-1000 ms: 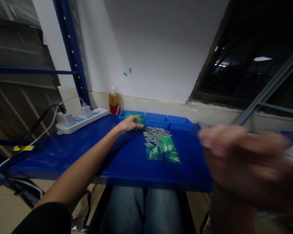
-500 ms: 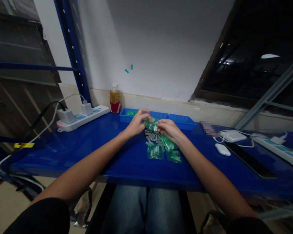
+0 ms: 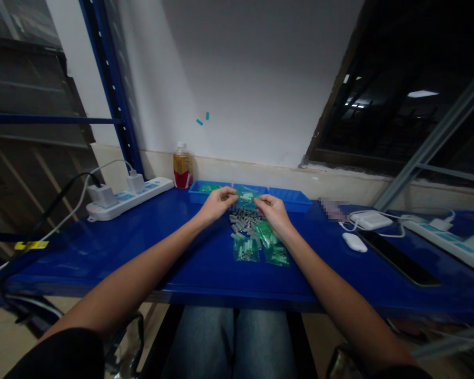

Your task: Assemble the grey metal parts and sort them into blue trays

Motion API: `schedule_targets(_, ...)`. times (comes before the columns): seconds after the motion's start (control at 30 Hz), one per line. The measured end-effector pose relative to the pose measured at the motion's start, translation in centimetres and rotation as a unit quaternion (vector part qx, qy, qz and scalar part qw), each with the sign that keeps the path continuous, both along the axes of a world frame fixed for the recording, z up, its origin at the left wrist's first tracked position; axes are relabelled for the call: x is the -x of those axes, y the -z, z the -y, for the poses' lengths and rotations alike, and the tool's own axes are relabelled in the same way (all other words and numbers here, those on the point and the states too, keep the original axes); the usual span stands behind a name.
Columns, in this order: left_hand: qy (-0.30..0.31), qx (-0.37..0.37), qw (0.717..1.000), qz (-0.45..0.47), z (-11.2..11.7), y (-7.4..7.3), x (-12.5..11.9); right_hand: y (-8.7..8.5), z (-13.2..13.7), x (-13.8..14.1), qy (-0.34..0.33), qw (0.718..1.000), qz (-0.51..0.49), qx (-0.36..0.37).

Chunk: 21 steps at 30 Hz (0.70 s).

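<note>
My left hand (image 3: 217,202) and my right hand (image 3: 272,210) are raised a little over the blue table (image 3: 150,247), and both pinch the edges of one small green plastic bag (image 3: 245,196) stretched between them. Under the hands lies a loose pile of small grey metal parts (image 3: 242,218). Nearer to me lie filled green bags (image 3: 247,248) side by side, another pair (image 3: 272,243) to their right. Behind the hands stand three shallow blue trays (image 3: 290,197); the leftmost one holds green bags (image 3: 208,188).
A drink bottle (image 3: 182,170) stands by the wall. A white power strip (image 3: 128,197) with plugs and cables lies at the left. At the right are a white mouse (image 3: 354,241), a dark phone (image 3: 398,258), a white charger (image 3: 370,220) and another power strip (image 3: 446,239).
A second ago my left hand was at the left tray and my right hand was a blur close to the camera. Now both hands have come together and lifted a green bag between them.
</note>
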<state>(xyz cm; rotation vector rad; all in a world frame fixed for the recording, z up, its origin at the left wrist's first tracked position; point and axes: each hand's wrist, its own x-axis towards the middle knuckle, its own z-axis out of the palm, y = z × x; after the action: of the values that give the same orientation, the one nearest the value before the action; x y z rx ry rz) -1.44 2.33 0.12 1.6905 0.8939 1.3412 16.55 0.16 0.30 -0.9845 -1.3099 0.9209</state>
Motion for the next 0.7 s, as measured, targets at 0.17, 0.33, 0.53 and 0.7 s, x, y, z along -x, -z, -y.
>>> schedule_targets(0.17,-0.026,-0.12,0.992,-0.019,0.3,-0.1,0.0,-0.6,0.6,0.0,-0.058,0.979,-0.098,0.17)
schedule_targets(0.33,-0.052,-0.212,0.974,-0.056,1.2,-0.6,-0.1,-0.7,1.0,0.6,-0.102,0.964,-0.209,0.125)
schedule_targets(0.53,-0.042,-0.103,0.994,-0.012,0.6,0.1,-0.3,-0.8,0.9,0.9,-0.115,0.969,-0.208,0.069)
schedule_targets(0.7,0.009,0.085,0.994,0.069,-0.5,1.2,-0.4,-0.6,0.8,0.6,-0.08,0.979,-0.178,0.058)
